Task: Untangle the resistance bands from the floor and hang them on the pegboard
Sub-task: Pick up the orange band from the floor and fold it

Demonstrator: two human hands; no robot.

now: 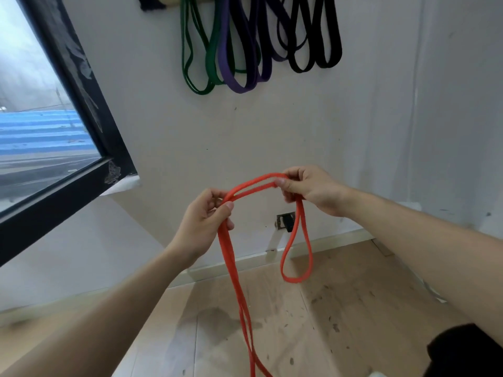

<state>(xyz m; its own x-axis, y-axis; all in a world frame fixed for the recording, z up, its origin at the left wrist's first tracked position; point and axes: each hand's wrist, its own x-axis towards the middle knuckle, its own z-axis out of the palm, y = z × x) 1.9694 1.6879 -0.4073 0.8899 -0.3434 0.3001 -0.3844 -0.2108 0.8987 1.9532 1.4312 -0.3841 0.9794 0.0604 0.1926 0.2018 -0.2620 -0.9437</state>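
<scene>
— While both arms are stretched forward from the lower corners of the view, how is the orange band (227, 248) held?

— It is gripped by both hands. The left hand (202, 221) is kept lower, its fingers are curled round two strands, and the thumb is pressed on top of them. The right hand (310, 190) is held a little higher with its back turned upward, and the band is pinched there between thumb and fingertips.

— And where is the band found?

— It is carried in the air in front of the wall (353, 118). Two strands are spanned in a low arch between the hands. Under the right hand a short loop is left hanging above the wooden floor (353, 308). From the left hand two long strands are let down to the lower edge of the view. Whether the floor is reached by them cannot be told.

— What is seen higher up?

— Green bands (201, 91), purple bands (227, 63) and black bands (328, 65) are hung side by side on the wall. What bears them is cut off by the upper edge. A window (40, 131) is set at the left.
</scene>
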